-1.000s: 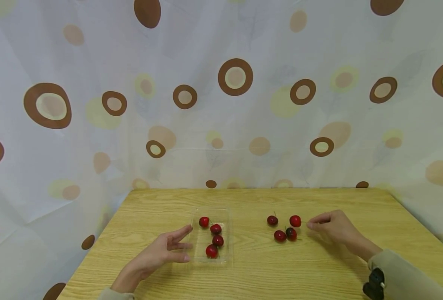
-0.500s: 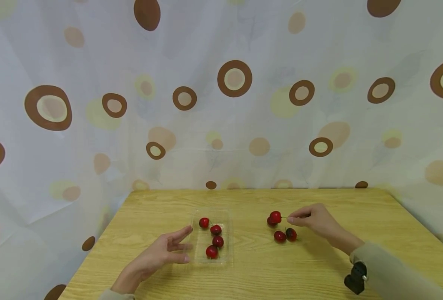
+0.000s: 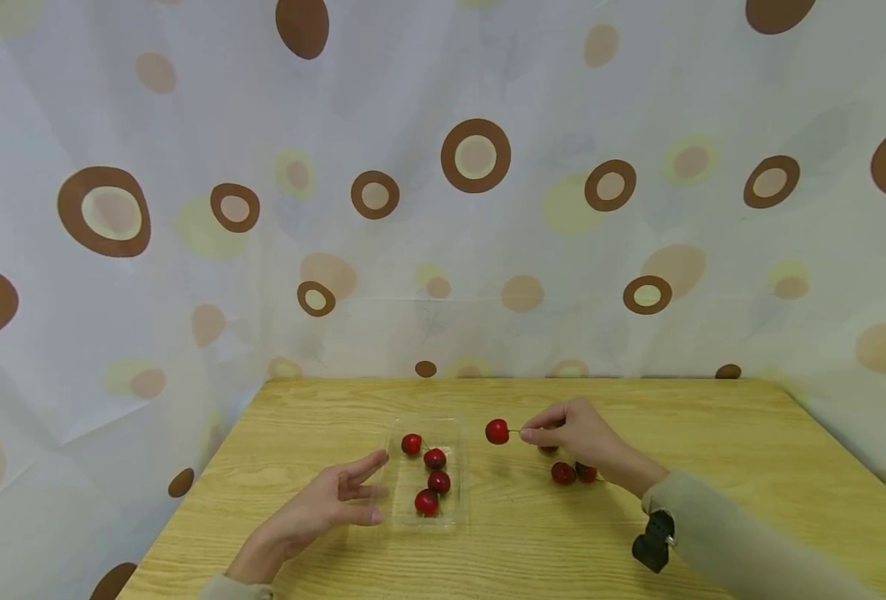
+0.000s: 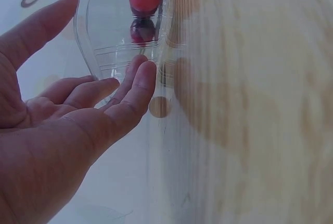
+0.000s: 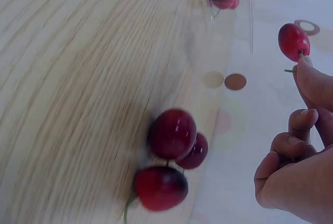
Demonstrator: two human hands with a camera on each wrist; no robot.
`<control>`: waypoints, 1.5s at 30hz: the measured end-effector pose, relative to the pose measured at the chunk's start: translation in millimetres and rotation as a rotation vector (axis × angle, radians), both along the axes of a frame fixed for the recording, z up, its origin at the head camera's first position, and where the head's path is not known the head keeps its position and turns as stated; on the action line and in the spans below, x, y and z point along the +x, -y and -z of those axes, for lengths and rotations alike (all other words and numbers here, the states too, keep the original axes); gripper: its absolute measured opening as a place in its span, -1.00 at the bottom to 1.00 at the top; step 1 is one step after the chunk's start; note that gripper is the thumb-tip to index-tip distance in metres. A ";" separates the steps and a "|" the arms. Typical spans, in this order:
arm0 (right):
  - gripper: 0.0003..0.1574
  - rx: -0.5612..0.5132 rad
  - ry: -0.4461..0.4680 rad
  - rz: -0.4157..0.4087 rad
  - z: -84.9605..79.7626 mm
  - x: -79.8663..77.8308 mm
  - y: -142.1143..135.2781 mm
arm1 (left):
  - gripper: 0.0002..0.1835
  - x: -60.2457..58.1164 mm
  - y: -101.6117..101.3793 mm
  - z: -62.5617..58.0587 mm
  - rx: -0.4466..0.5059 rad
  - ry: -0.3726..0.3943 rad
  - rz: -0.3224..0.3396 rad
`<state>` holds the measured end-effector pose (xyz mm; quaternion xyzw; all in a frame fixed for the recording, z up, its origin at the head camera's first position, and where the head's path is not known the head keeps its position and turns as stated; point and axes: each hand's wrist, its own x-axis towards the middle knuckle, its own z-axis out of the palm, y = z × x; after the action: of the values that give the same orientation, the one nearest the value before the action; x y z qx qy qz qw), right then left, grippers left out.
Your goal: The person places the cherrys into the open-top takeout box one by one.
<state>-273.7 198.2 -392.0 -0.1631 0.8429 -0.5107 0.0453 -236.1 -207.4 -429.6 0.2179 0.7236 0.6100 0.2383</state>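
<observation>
My right hand pinches a red cherry by its thin stem between thumb and forefinger, above the table right of a clear plastic box. In the right wrist view the held cherry hangs off the fingertips, the other fingers curled into the palm. Several cherries lie inside the box. Along the box's left side stands my left hand, fingers loosely spread. The left wrist view has its fingertips right at the transparent wall, thumb and fingers apart.
Three more cherries lie on the wooden table, partly behind my right hand in the head view. A white patterned curtain rises behind the table and down its sides. A black wrist device sits on the right sleeve.
My right hand has carried the cherry by its stem leftward from the loose cherries to near the box's right side. The left hand and the box stay where they were.
</observation>
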 end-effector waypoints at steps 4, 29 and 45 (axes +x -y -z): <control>-0.72 0.011 -0.010 -0.022 1.5 -1.0 16.6 | -0.06 -0.5 -0.3 0.0 -0.003 -0.004 0.005; -0.88 -0.017 -0.032 -0.137 13.2 -7.2 106.4 | -0.06 -1.0 0.2 1.8 0.018 0.010 -0.003; -0.72 0.003 -0.081 -0.110 17.6 -6.1 105.8 | -0.07 -2.3 1.6 2.4 0.018 0.016 -0.001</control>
<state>-279.8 92.5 -409.5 -0.2296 0.8345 -0.4993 0.0392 -238.3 -208.9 -432.0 0.2149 0.7163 0.6184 0.2415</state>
